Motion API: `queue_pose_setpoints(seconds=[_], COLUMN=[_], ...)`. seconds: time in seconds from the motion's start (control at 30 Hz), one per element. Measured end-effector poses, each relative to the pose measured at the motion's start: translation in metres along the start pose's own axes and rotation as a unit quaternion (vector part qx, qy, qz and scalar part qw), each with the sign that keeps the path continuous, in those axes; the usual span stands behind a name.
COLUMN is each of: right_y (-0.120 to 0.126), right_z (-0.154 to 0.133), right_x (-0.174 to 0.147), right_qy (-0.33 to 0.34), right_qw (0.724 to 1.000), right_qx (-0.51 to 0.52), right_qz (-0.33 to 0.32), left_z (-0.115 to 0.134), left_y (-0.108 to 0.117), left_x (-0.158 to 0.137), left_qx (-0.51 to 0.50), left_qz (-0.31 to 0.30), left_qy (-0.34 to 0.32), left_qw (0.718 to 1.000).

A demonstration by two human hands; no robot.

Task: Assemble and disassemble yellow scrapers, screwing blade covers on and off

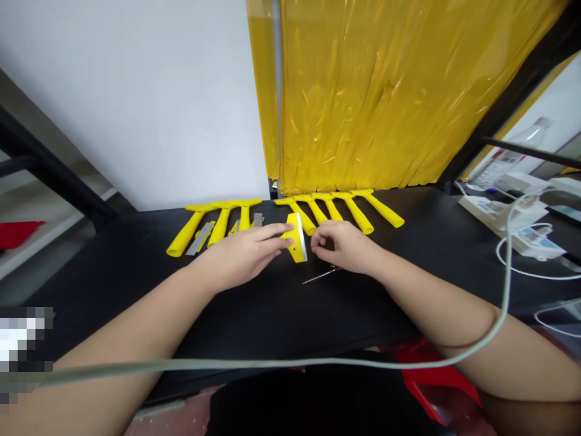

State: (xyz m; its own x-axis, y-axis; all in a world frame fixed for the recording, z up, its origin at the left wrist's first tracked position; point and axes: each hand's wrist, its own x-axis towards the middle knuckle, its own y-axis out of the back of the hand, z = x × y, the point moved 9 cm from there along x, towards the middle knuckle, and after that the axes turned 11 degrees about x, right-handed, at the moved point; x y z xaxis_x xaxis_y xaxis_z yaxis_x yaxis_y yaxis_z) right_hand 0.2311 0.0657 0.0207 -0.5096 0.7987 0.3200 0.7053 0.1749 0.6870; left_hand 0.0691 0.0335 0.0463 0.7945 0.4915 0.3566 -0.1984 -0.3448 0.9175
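My left hand [247, 253] grips a yellow scraper head [295, 245] by its left side, with the fingers laid over it. A pale metal blade edge runs along its right side, and a small dark hole shows in the yellow part. Just right of that edge, my right hand [342, 243] is closed in a pinch; whatever is between its fingertips is too small to make out. Below the right hand lies a thin screwdriver [319, 277], its dark red handle partly hidden. Yellow scraper handles [182, 233] lie behind my left hand, with metal-bladed heads [200, 238] among them.
More yellow scraper handles [384, 209] line the back of the black table [254, 321]. A white panel [158, 91] and yellow plastic sheeting [385, 91] stand behind. Power strips [521, 227] and a plastic bottle [508, 157] sit right. A pale cable [318, 362] crosses in front.
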Motion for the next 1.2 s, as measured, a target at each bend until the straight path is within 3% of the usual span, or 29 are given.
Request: queue_pose_setpoints(seconds=[0.13,0.43,0.67,1.07,1.2], right_y=[0.007,-0.021,-0.029,-0.034,-0.036], right_z=[-0.005,0.010,0.007,0.022,0.022], right_x=[0.001,0.008,0.007,0.008,0.008], right_qy=[0.024,-0.051,-0.074,-0.117,-0.128], right_qw=[0.990,0.945,0.929,0.869,0.863], right_qx=[0.131,0.322,0.362,0.479,0.488], right_qz=[0.049,0.004,-0.027,0.032,0.025], left_z=[0.006,0.014,0.017,0.020,0.019], left_y=[-0.001,0.001,0.001,0.002,0.002], left_x=[0.001,0.001,0.002,0.002,0.002], left_qx=[0.012,0.041,0.037,0.040,0.032], left_qz=[0.009,0.030,0.041,0.076,0.074], left_qy=[-0.020,-0.034,-0.026,-0.020,-0.016], left_qw=[1.000,0.998,0.998,0.996,0.997])
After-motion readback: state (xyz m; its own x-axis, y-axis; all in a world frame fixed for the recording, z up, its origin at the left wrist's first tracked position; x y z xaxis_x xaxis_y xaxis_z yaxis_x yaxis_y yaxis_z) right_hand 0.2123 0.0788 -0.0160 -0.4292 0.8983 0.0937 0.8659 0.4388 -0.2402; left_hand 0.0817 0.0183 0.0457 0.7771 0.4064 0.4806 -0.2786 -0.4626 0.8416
